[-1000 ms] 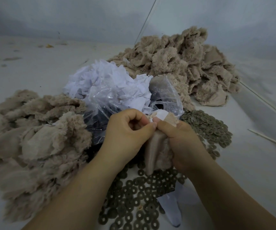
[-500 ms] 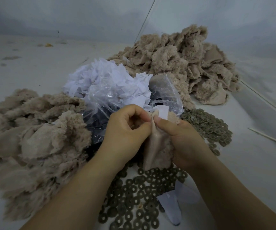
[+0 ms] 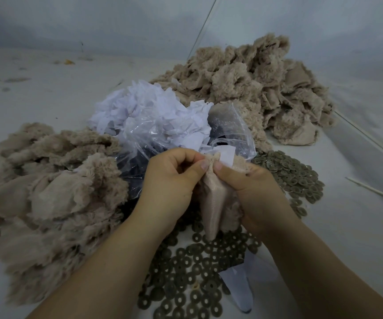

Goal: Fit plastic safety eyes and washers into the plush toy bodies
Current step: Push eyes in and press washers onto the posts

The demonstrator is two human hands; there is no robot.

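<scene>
Olive-grey washers (image 3: 186,279) lie scattered nearest on the pale table (image 3: 338,231). Above them both hands pinch one beige plush toy body (image 3: 216,203) at its top edge: left hand (image 3: 172,180) and right hand (image 3: 252,189), thumbs pressed together. Behind sits a clear plastic bag (image 3: 153,134). No writing is readable.

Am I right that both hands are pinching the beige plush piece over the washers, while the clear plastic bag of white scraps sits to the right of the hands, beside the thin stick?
Not quite: the head view shows the clear plastic bag behind and left of the hands, far from the thin stick. The rest holds: the left hand and right hand both pinch the beige plush piece over the washers.
</scene>
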